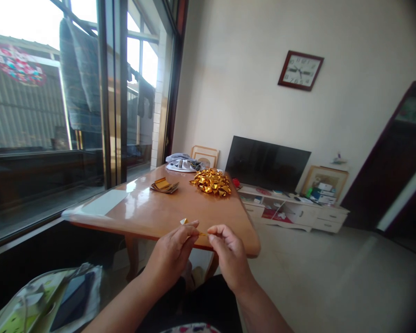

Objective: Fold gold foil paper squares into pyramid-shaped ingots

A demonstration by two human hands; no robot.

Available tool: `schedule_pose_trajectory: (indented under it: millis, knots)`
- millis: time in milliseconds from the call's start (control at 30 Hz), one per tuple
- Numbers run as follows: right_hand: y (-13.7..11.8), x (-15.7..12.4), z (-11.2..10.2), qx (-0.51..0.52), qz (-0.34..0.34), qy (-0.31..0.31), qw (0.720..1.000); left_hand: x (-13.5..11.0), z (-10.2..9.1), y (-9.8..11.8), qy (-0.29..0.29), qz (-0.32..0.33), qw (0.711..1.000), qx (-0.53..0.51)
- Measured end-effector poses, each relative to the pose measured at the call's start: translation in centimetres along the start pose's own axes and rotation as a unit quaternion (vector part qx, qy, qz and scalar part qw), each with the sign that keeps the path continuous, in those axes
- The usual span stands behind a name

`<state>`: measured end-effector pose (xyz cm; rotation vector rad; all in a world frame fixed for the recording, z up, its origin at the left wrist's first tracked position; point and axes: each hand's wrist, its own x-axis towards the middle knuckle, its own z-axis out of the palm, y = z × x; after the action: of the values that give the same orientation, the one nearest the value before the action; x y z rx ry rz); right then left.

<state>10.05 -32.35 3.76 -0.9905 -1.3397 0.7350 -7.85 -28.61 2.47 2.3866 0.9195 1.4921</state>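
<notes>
Head cam: left hand point(169, 253) and right hand point(229, 255) are up just past the near edge of the wooden counter point(152, 210), with a little gold foil strip point(194, 230) pinched between them. Both have a narrow fingertip grip, left on the folded end, right on the thin tail. Farther along the counter sits a heap of folded gold foil pieces point(211, 181), with a stack of foil strips point(164, 185) to its left and a folded cloth point(183, 163) behind.
</notes>
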Motion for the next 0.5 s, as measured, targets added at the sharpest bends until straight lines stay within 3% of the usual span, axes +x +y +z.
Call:
schedule_pose_trajectory:
  millis: [100,200,333,500]
  knots:
    - [-0.3,-0.1,-0.2,-0.091,-0.099,-0.01,0.991,0.2,0.0,0.7,-0.005,-0.073,0.995,-0.072]
    - [-0.5,-0.1,-0.1,-0.129,-0.147,-0.031,0.98,0.5,-0.1,1.5,-0.023,-0.128,0.979,-0.159]
    - [-0.6,0.2,0.0,-0.134,-0.171,-0.035,0.976,0.8,-0.1,2.3,-0.047,-0.18,0.951,-0.247]
    - [-0.5,0.4,-0.2,-0.141,-0.152,-0.034,0.978,0.7,0.3,2.1,-0.065,-0.214,0.933,-0.283]
